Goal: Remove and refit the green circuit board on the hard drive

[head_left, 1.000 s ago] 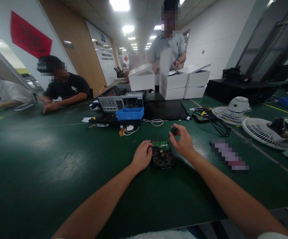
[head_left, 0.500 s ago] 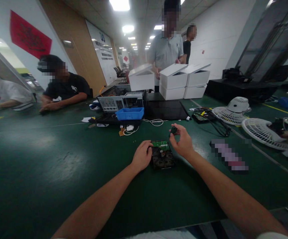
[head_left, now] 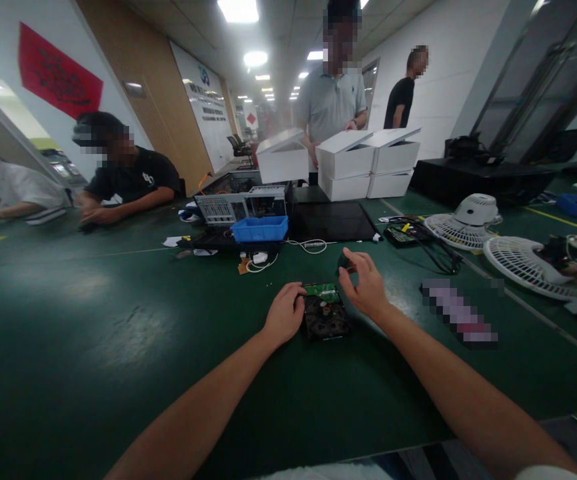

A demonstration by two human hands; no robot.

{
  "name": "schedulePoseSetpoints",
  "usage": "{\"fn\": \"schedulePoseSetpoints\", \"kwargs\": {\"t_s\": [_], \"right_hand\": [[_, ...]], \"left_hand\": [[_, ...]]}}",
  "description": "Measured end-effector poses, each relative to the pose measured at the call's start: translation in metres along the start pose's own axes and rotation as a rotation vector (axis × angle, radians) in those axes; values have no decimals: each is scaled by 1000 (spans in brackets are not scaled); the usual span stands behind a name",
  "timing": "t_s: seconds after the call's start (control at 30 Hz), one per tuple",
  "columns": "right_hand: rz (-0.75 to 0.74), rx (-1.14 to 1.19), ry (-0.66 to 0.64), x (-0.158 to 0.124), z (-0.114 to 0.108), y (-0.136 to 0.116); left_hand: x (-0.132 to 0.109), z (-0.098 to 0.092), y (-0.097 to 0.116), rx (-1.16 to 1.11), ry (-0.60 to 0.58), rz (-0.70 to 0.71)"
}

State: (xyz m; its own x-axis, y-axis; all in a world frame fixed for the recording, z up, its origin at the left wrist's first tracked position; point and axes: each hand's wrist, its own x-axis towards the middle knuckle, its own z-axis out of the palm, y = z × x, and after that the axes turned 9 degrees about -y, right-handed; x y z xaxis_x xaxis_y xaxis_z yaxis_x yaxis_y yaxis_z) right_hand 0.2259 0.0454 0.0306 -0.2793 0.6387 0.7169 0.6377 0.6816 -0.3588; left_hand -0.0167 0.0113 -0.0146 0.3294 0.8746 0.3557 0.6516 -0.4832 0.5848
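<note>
A hard drive point(head_left: 326, 319) lies on the green table in front of me, its dark metal underside and a green circuit board facing up. My left hand point(head_left: 284, 312) grips the drive's left edge, thumb and fingers closed against it. Just above the drive's upper right corner is my right hand point(head_left: 366, 283), apart from the drive. Between its thumb and fingers sits a small dark piece point(head_left: 342, 262), too dark to identify.
Beyond the drive stand a blue bin point(head_left: 260, 229), an open computer case point(head_left: 241, 205) and a flat black panel point(head_left: 336, 222). White boxes point(head_left: 346, 163) are stacked farther back, by a standing person. Fan parts point(head_left: 461, 223) and cables lie to the right. Two people sit at left.
The dark piece in my right hand has turned and shifted slightly left. My left hand and the hard drive stay put. A person in the background has moved right.
</note>
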Motion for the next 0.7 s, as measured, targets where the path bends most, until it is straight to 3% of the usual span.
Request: {"fn": "schedulePoseSetpoints", "kwargs": {"t_s": [0.27,0.7], "right_hand": [[25,32,34,-1,8,6],[7,29,-2,-1,2,-1]], "left_hand": [[0,2,-2,3,5,-2],[1,3,-5,27,9,10]]}}
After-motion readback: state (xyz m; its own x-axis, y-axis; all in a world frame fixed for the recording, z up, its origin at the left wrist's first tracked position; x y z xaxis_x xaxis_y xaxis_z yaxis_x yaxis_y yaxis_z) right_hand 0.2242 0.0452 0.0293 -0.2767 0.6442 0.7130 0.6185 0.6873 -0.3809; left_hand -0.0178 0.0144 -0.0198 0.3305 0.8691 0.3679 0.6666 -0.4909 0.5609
